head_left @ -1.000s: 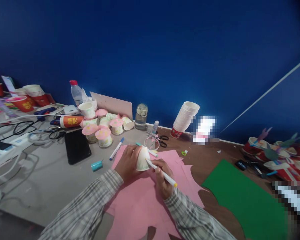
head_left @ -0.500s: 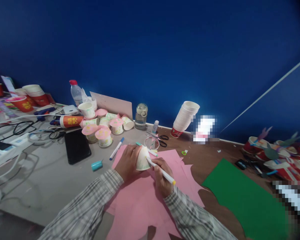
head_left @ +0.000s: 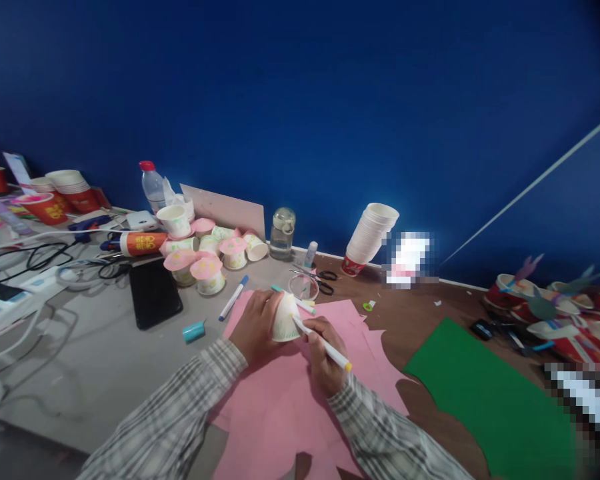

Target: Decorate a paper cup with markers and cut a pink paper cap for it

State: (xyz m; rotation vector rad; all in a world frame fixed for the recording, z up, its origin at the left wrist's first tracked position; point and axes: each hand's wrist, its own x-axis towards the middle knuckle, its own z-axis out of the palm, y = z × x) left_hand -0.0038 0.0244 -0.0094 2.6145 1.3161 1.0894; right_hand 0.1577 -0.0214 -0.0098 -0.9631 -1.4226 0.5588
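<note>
My left hand is wrapped round a white paper cup, held with its rim downward above pink paper. Green strokes run along the cup near its rim, with faint yellow marks higher up. In my right hand is a white marker with a yellow end, its tip at the cup's right side. Just behind the cup lie capped markers, partly hidden by it. A blue-capped marker rests left of my left hand.
Finished-looking cups with pink tops cluster at the back left near a black phone. Scissors, a glass jar and a leaning cup stack stand along the wall. Green sheet lies at right.
The marker's tip has shifted slightly down the cup's side toward the rim. Both hands keep nearly the same place and hold.
</note>
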